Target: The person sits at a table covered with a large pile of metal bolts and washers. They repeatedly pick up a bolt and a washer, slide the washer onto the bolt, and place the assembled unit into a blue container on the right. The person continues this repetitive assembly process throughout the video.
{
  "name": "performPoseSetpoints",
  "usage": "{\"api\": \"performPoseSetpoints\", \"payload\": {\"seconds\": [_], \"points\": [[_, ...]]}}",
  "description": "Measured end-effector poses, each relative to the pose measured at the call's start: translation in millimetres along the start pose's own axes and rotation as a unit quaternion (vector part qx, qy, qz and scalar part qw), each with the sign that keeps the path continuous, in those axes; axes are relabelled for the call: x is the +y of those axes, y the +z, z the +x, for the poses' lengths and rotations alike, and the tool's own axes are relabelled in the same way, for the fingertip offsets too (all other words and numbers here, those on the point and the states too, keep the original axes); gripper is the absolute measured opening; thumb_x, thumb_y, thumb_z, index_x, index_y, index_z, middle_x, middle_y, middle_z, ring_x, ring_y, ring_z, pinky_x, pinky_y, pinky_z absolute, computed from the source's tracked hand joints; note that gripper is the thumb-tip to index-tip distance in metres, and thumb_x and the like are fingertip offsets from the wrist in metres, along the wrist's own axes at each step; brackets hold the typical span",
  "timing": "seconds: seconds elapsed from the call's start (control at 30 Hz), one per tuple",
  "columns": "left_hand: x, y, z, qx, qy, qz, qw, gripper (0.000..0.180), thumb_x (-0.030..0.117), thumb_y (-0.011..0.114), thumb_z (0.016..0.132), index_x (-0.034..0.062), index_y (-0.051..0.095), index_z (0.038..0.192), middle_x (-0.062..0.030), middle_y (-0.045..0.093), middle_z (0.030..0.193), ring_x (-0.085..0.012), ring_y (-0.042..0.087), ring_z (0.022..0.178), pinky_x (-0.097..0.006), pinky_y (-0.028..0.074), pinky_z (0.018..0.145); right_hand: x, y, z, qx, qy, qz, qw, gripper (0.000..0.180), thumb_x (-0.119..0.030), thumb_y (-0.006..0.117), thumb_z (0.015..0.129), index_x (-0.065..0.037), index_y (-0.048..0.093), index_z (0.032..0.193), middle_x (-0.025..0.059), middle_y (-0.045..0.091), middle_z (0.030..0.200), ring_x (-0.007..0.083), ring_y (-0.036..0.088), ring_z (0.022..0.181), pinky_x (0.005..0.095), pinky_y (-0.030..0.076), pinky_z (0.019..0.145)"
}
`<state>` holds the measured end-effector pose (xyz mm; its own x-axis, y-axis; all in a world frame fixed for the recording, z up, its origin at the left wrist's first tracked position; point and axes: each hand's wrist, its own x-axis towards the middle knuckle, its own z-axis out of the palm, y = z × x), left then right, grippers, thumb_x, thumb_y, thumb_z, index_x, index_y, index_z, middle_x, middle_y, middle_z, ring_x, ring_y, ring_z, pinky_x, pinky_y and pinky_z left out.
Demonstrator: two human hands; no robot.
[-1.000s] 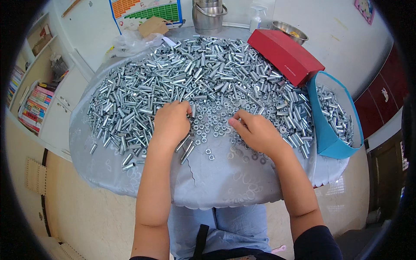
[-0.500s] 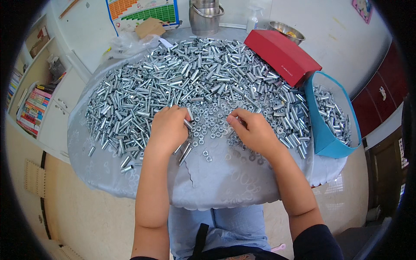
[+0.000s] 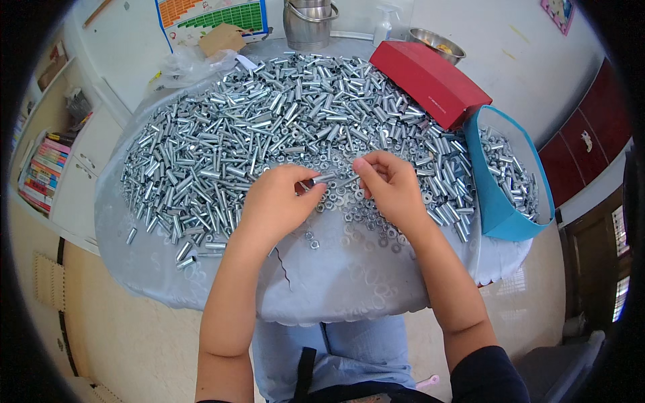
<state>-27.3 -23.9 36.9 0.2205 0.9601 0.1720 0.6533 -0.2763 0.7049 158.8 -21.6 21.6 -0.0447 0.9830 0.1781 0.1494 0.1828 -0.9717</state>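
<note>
Your round table, draped in a pale grey cloth, carries a broad heap of silvery metal sleeves that covers its far half and runs down toward its left edge. At the far right edge a long red box lies tilted, and just beside it, at the right edge, a blue container holds more sleeves. A steel pot stands at the far edge, with a steel bowl to its right, a clear plastic bag to its left and a brown cardboard piece behind that. Loose nuts and washers lie scattered near the table's middle, under and between your hands.

Your left hand hovers above the middle of the table, fingers closed on one end of a single metal sleeve. Your right hand pinches narrowly at the other end of it; what small piece sits between those fingertips I cannot tell. The heap crowds close behind both hands, while the near edge of the cloth lies bare
</note>
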Motion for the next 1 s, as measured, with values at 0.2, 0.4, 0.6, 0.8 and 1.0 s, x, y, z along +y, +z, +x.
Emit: {"api": "performPoseSetpoints", "payload": {"seconds": [0.2,0.4,0.6,0.8,1.0], "points": [[2.6,2.9,0.1,-0.015,0.012,-0.051,0.999,0.024,0.018,0.065,0.075,0.0008,0.066,0.092,-0.008,0.062,0.071,-0.0126,0.055,0.06,-0.026,0.043,0.057,5.2,-4.8,6.3,0.031,0.02,0.0,0.999,0.02,-0.017,0.057,0.085,0.002,0.058,0.085,0.001,0.054,0.062,0.0056,0.048,0.052,0.0192,0.038,0.047],[2.2,1.3,0.2,-0.023,0.007,-0.079,0.997,0.023,0.016,0.065,0.076,0.0,0.065,0.092,-0.0046,0.062,0.07,-0.0085,0.052,0.059,-0.024,0.042,0.055,3.5,-5.4,8.6,0.026,0.043,0.022,0.998,0.022,-0.019,0.058,0.085,0.003,0.058,0.083,0.0018,0.055,0.062,0.0061,0.049,0.052,0.0199,0.038,0.047],[3.0,1.4,0.6,-0.038,0.009,-0.118,0.992,0.022,0.013,0.065,0.077,-0.0002,0.064,0.094,-0.0023,0.062,0.071,-0.0062,0.051,0.06,-0.022,0.042,0.055,-0.2,-6.9,8.6,0.016,0.074,0.06,0.995,0.023,-0.022,0.058,0.085,0.001,0.06,0.082,0.0009,0.054,0.062,0.0065,0.049,0.052,0.02,0.038,0.048],[-0.2,9.4,3.7,-0.073,-0.002,-0.173,0.982,0.021,0.014,0.065,0.078,-0.0015,0.064,0.092,-0.0021,0.062,0.073,-0.0057,0.053,0.064,-0.021,0.042,0.058,-5.3,-9.2,7.0,0.016,0.119,0.098,0.988,0.025,-0.023,0.052,0.089,-0.001,0.063,0.086,-0.0022,0.05,0.059,0.0054,0.046,0.055,0.0188,0.037,0.051],[-0.8,28.0,3.9,-0.097,0.001,-0.257,0.962,0.028,0.023,0.066,0.077,-0.0016,0.064,0.09,-0.0056,0.063,0.075,-0.0109,0.055,0.066,-0.025,0.044,0.061,-2.1,-5.3,5.3,-0.031,0.063,0.025,0.997,0.026,-0.024,0.05,0.09,-0.002,0.065,0.094,-0.0053,0.044,0.056,0.0033,0.039,0.052,0.0183,0.031,0.048]]}}
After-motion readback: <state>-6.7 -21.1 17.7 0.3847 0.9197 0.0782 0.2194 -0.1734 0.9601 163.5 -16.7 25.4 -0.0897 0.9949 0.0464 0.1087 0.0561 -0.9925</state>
